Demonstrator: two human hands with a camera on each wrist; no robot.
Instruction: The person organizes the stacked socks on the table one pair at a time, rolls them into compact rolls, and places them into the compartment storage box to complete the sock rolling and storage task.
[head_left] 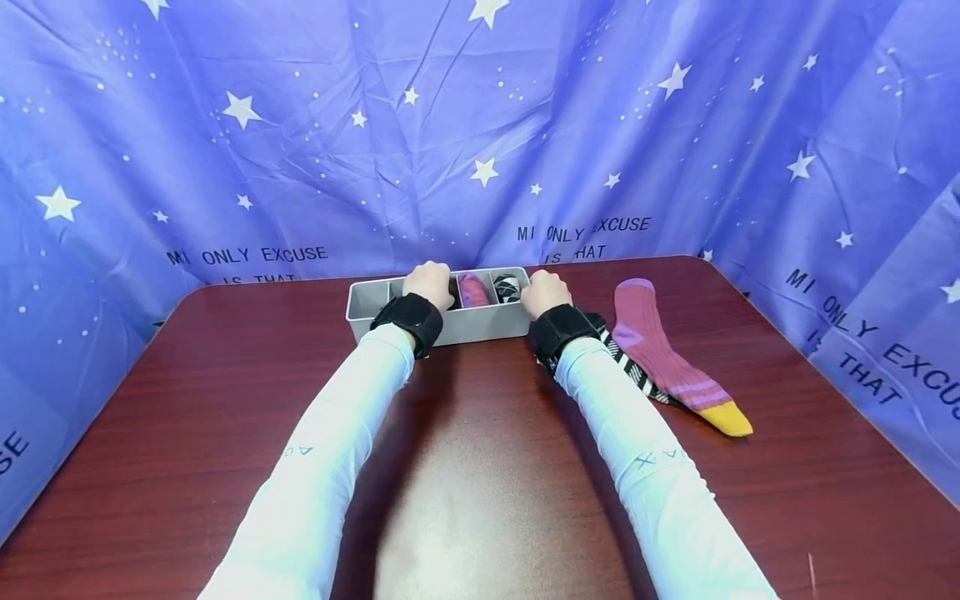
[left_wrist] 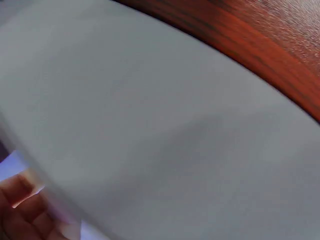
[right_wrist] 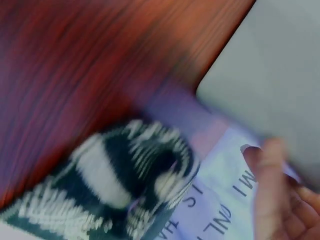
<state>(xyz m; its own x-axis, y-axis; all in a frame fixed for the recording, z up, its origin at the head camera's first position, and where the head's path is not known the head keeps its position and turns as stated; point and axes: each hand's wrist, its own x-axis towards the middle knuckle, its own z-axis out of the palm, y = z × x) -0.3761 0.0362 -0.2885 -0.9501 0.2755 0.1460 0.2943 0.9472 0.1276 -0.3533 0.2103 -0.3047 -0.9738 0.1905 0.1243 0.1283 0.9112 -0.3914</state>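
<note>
A grey divided storage box [head_left: 480,327] stands near the table's back edge. It holds a rolled pink sock [head_left: 472,290] and a rolled black-and-white sock [head_left: 507,288] in neighbouring compartments. My left hand [head_left: 430,283] is over the compartments left of the pink roll, with something dark beside it. In the left wrist view, its curled fingers [left_wrist: 30,215] show beyond the rim; whether they hold anything I cannot tell. At the box's right end, my right hand [head_left: 546,293] grips the rim. The right wrist view shows its thumb and fingers [right_wrist: 272,190] at that edge.
Right of the box, a flat pink sock [head_left: 667,354] with a yellow toe lies across a black-and-white patterned sock [head_left: 633,371]. My right forearm partly covers the patterned one. A blue star-printed curtain [head_left: 480,125] hangs behind the brown table [head_left: 225,400].
</note>
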